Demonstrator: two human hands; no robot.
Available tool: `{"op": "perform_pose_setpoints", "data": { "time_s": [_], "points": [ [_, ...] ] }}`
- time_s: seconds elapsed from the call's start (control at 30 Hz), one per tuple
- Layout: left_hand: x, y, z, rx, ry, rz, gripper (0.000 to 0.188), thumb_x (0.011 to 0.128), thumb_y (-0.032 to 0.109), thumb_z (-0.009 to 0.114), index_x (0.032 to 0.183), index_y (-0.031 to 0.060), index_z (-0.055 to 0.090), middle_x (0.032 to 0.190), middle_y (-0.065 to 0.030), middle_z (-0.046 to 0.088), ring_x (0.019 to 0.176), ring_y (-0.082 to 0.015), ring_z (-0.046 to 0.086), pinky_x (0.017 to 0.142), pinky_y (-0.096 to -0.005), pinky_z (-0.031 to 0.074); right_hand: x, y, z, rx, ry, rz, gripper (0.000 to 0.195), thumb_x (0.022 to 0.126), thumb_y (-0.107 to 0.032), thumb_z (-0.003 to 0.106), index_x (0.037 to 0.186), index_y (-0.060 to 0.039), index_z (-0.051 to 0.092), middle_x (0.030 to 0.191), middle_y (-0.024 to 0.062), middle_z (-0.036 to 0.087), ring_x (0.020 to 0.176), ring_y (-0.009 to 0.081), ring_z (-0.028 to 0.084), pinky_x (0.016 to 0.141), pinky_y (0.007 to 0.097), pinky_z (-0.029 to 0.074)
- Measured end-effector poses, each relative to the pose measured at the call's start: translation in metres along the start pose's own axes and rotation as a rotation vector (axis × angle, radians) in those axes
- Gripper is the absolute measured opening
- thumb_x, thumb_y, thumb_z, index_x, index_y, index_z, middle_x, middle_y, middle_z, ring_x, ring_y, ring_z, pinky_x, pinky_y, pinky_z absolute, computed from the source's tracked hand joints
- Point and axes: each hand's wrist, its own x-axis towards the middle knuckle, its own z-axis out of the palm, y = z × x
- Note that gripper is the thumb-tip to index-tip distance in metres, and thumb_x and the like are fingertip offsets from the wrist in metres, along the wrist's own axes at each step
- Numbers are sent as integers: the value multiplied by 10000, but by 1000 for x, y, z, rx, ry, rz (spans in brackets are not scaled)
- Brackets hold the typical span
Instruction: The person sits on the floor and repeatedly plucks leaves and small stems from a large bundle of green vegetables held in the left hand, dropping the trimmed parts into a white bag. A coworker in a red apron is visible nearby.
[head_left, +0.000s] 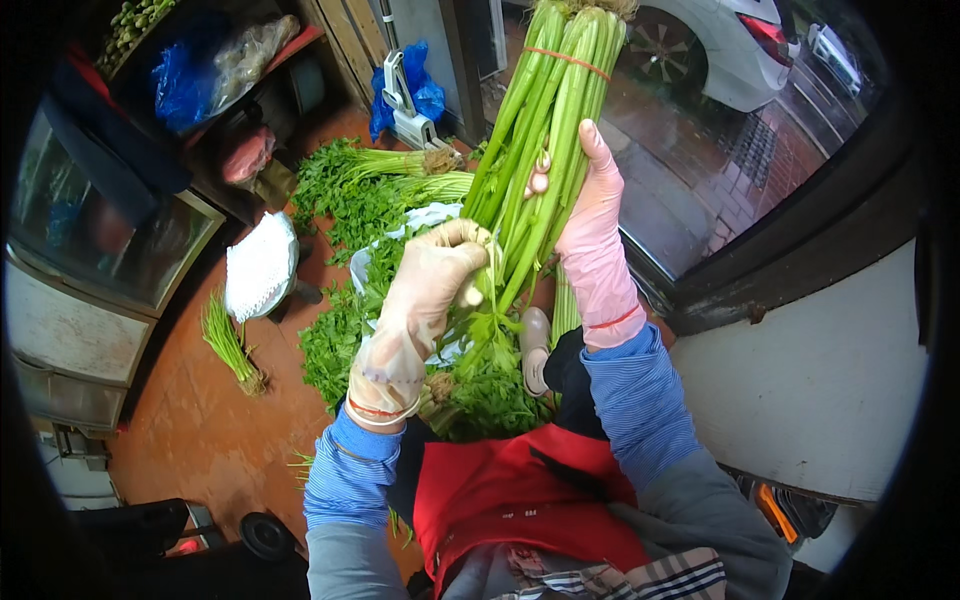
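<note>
A large bunch of celery (551, 127), bound near its roots by a red band (568, 61), is held up in front of me with its root end away from me. My right hand (592, 187), in a pinkish thin glove, grips the stalks from the right side, fingertips showing between them. Lower on the bunch, my left hand (442, 270) in a pale translucent glove pinches at the stalks near the leaves, its fingers closed around some thin stems. Celery leaves (487, 397) hang below the hands, over my lap. What lies inside the left fingers is partly hidden.
More leafy celery bunches (390, 161) lie on the reddish tile floor (187, 435). A low stool with a white cover (262, 266) and a small bunch of thin green stems (232, 345) are at left. A glass-fronted cabinet (105, 217) stands farther left; a doorway at right shows a parked car (720, 52).
</note>
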Motion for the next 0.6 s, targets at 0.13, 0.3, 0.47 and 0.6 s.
{"op": "perform_pose_setpoints", "data": {
  "time_s": [0.13,0.3,0.47,0.6],
  "points": [
    [-4,-5,-6,-95,-84,-68,129,798,39,523,894,-12,593,726,-58,616,465,-87,518,437,-195,418,1,-1,-2,-9,-26,-32,413,764,-428,624,845,-32,540,659,76,535,542,192,536,547,320,453],
    [-12,-4,-8,-26,-130,-48,216,843,161,570,964,-15,598,750,-49,607,530,-92,553,464,-198,422,2,1,-2,-15,7,-35,407,763,-427,625,836,-36,539,659,66,537,549,188,545,547,313,452],
    [-21,-14,11,352,22,111,238,799,133,626,963,-29,572,820,-49,607,615,-72,520,537,-221,422,5,2,-5,-40,33,-22,411,760,-433,627,830,-37,540,668,66,541,553,183,545,556,309,453],
    [-32,-7,3,287,71,19,190,827,137,585,962,4,583,754,-17,606,524,-47,481,475,-195,387,5,0,-7,-26,51,-24,407,761,-432,624,823,-39,539,673,65,542,566,182,545,562,304,450]
  ]
}}
